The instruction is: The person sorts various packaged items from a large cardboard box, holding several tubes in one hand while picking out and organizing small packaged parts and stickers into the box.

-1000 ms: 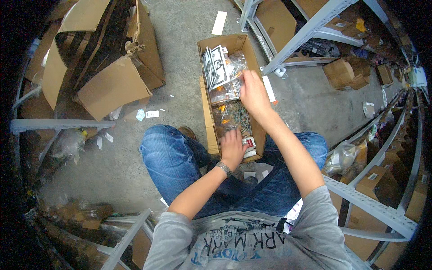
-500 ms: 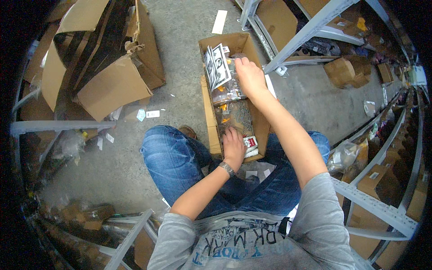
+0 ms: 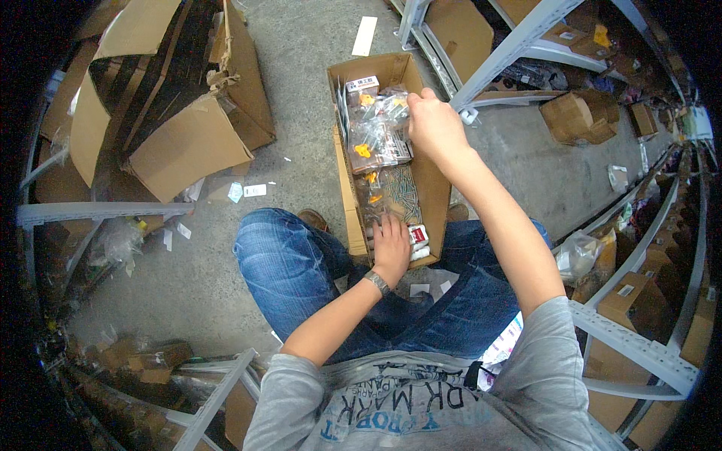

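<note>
On my feed the clear plastic bag [image 3: 391,107] with yellow pieces lies toward twelve o'clock in the cardboard box [image 3: 432,192]. At two o'clock, my right hand [image 3: 436,129] has its fingers bunched narrow at the bag's edge; whether they pinch film, I cannot tell. I judge the bag light, soft and slippery, best held by a gathered fold, clear of its hard pieces. My left hand [image 3: 390,246] reaches in at six o'clock, fingers curled, any grip hidden. The box also holds thin metal fasteners [image 3: 404,192] at five (screws or nails, too small to say), and a red-and-white packet [image 3: 418,237] below them.
</note>
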{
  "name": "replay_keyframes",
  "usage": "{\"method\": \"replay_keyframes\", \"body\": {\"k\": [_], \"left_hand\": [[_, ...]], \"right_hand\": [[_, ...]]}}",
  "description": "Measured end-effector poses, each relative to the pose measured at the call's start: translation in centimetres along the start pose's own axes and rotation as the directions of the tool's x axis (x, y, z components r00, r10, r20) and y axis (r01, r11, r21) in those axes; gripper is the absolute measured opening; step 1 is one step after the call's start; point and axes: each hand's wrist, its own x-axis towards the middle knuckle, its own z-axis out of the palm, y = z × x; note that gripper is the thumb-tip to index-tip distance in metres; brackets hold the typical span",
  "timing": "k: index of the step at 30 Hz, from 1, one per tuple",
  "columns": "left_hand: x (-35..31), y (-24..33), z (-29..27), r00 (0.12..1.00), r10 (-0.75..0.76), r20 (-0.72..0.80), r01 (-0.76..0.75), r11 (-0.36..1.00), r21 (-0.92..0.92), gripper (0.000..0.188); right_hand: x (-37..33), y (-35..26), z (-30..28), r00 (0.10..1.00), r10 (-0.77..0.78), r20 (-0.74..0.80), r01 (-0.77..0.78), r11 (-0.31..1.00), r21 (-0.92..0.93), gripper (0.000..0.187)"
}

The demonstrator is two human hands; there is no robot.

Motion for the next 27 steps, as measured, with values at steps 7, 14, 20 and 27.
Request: {"method": "replay_keyframes", "body": {"k": [7, 14, 20, 27], "left_hand": [[-0.8, 0.2, -1.4, 0.999, 0.007, -0.034, -0.010, 0.995, -0.100, 0.041], [-3.6, 1.4, -5.4, 0.966, 0.259, -0.018, -0.252, 0.916, -0.313, 0.056], [-4.1, 2.0, -4.5, 0.949, 0.312, -0.042, -0.310, 0.906, -0.287, 0.047], [-4.2, 1.8, -4.3, 0.954, 0.298, 0.016, -0.291, 0.940, -0.176, 0.052]], "right_hand": [[-4.2, -0.6, -3.8, 0.963, -0.134, -0.232, 0.198, 0.940, 0.278, 0.017], [-13.4, -2.6, -0.6, 0.942, -0.170, 0.289, 0.001, 0.863, 0.505, 0.012], [-13.4, -2.9, 7.7, 0.936, -0.110, 0.334, -0.015, 0.937, 0.350, 0.018], [-14.8, -2.7, 10.0, 0.943, -0.149, 0.296, -0.018, 0.869, 0.494, 0.016]]}}
